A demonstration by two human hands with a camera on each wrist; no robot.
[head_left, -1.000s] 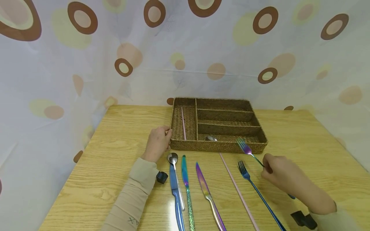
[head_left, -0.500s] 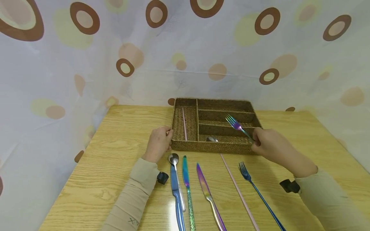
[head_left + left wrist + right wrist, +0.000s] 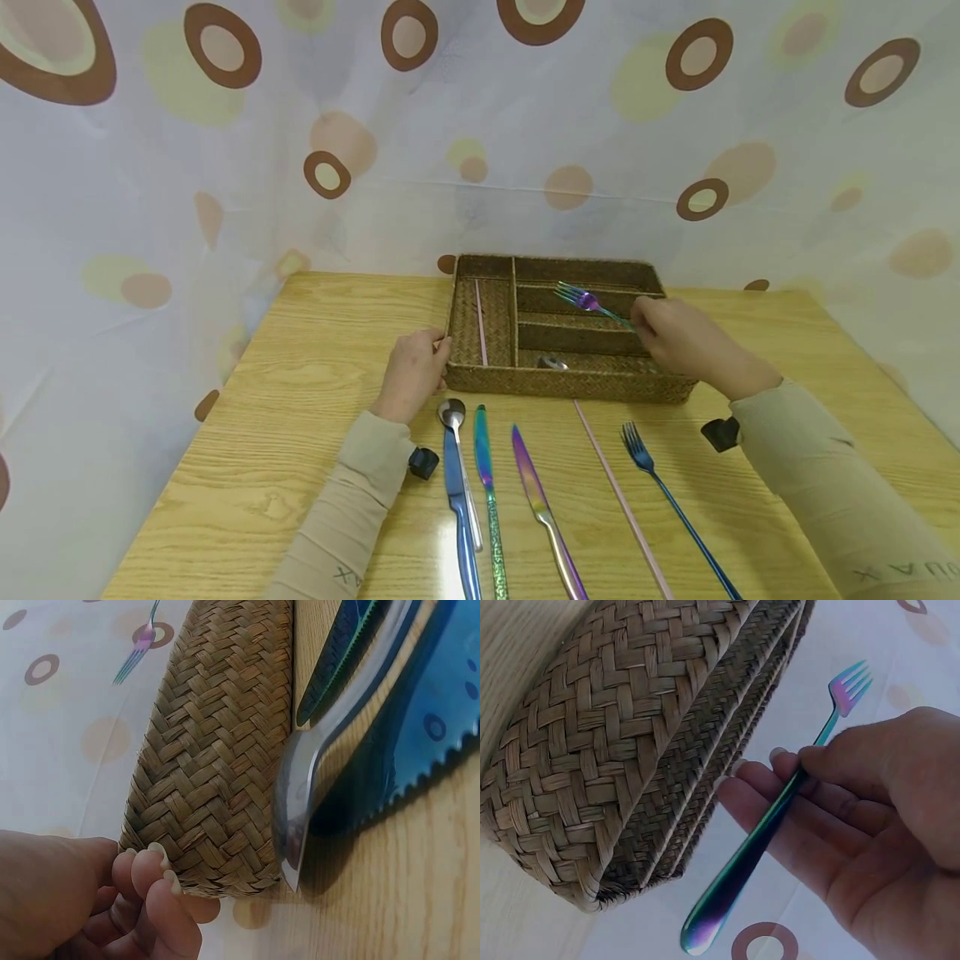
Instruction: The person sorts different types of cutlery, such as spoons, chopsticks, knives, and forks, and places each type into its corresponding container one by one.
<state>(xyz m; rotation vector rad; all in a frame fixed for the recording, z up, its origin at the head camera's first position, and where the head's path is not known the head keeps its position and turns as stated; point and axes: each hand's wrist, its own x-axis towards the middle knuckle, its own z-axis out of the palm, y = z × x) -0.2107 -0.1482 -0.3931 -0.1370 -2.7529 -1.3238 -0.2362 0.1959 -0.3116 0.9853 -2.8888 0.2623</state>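
Observation:
In the head view my right hand [image 3: 678, 337] is raised over the right side of a woven cutlery tray [image 3: 570, 383]. Thumb and fingers pinch a rainbow-coloured fork [image 3: 739, 866] by its handle, tines pointing left above the rear compartments. My left hand [image 3: 408, 375] grips the tray's front left corner, fingertips curled against the woven wall [image 3: 217, 757] in the left wrist view. A pink chopstick [image 3: 481, 325] lies in the tray's left compartment. In the front right compartment a spoon [image 3: 553, 363] shows partly, the rest hidden behind the front wall.
In front of the tray lie a silver spoon [image 3: 463, 471] across a blue knife [image 3: 454, 475], a teal-green knife [image 3: 482, 442], a rainbow knife [image 3: 531, 483], a pink chopstick [image 3: 615, 483] and a dark blue fork [image 3: 671, 492]. A patterned sheet [image 3: 480, 225] hangs behind the table.
My right hand has carried the rainbow fork up and leftward from beside the tray's front right corner to above its rear compartments. My left hand has kept its grip on the tray.

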